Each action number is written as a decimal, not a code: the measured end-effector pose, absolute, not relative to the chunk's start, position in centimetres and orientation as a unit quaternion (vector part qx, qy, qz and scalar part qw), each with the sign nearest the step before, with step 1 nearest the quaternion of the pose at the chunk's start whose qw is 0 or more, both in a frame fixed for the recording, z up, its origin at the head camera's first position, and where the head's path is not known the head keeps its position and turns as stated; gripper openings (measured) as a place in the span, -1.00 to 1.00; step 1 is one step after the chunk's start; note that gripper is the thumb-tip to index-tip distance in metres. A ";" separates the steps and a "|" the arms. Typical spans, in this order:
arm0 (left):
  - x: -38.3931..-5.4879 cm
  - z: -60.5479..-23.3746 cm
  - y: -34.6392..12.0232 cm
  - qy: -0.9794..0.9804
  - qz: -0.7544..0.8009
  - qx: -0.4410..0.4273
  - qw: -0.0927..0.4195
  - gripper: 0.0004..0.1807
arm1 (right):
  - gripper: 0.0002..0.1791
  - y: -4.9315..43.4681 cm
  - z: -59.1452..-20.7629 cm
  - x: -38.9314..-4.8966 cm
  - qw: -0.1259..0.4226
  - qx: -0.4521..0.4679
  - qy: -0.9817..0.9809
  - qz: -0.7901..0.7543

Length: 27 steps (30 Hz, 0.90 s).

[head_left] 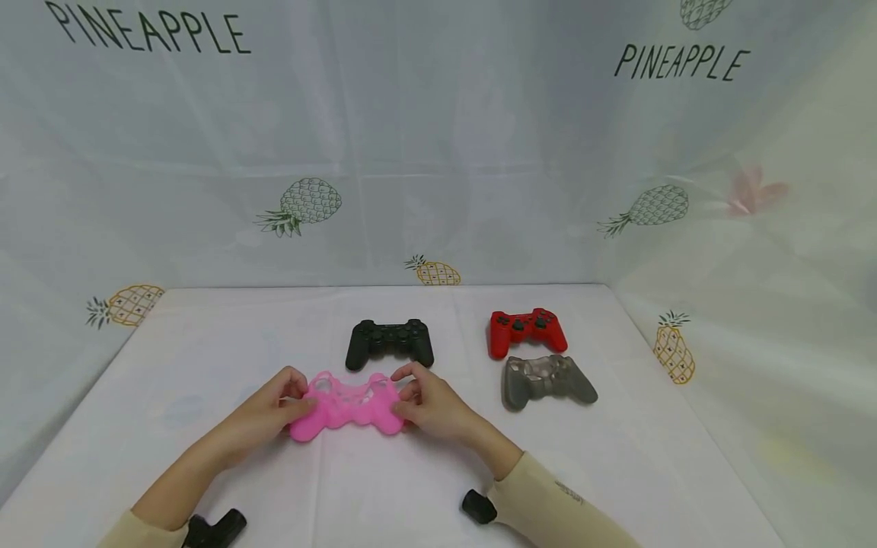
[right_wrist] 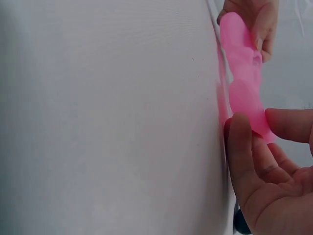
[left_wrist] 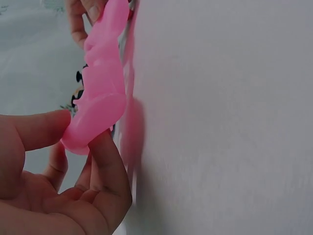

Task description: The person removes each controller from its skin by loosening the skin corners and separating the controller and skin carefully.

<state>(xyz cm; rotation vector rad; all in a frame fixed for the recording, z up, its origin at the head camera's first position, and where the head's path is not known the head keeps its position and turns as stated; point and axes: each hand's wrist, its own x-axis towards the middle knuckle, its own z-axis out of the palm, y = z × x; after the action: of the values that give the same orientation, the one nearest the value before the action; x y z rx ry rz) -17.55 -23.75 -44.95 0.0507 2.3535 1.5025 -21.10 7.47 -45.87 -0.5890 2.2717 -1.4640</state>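
A pink silicone game controller cover (head_left: 352, 403) with cut-out openings is held between both hands, close over the white table. My left hand (head_left: 281, 403) pinches its left grip between thumb and fingers. At the other end my right hand (head_left: 428, 403) pinches the right grip the same way. The left wrist view shows the pink cover (left_wrist: 105, 88) edge-on, with the left thumb on one face and fingertips beneath. Similarly, the right wrist view has the cover (right_wrist: 244, 83) between thumb and fingers. Just behind it lies a black game controller (head_left: 389, 342).
To the right lie a red game controller (head_left: 526, 332) and, in front of it, a grey controller-shaped piece (head_left: 546, 380). White cloth with pineapple prints (head_left: 479, 152) hangs behind and beside the white tabletop (head_left: 384, 495). A black wrist device (head_left: 479, 506) sits by the right sleeve.
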 end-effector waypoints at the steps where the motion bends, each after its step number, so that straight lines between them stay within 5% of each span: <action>1: -17.5 -45.0 -24.0 0.830 0.530 0.016 0.175 -0.64 | -0.56 7.3 -45.9 -21.2 0.187 -0.209 0.807 -0.519; 20: -17.9 -44.7 -25.7 0.889 0.432 0.055 0.139 -0.60 | -0.60 6.7 -45.0 -21.4 0.191 -0.213 0.857 -0.429; 27: -20.1 -43.6 -24.9 0.904 0.403 0.086 0.110 -0.43 | -0.54 8.4 -43.4 -22.7 0.133 -0.214 0.866 -0.432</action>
<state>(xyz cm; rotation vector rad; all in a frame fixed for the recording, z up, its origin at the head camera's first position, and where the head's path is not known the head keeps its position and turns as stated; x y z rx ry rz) -20.13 -24.91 -43.61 0.2513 2.6577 1.1852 -22.73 8.40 -43.44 -0.6206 2.5112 -1.2528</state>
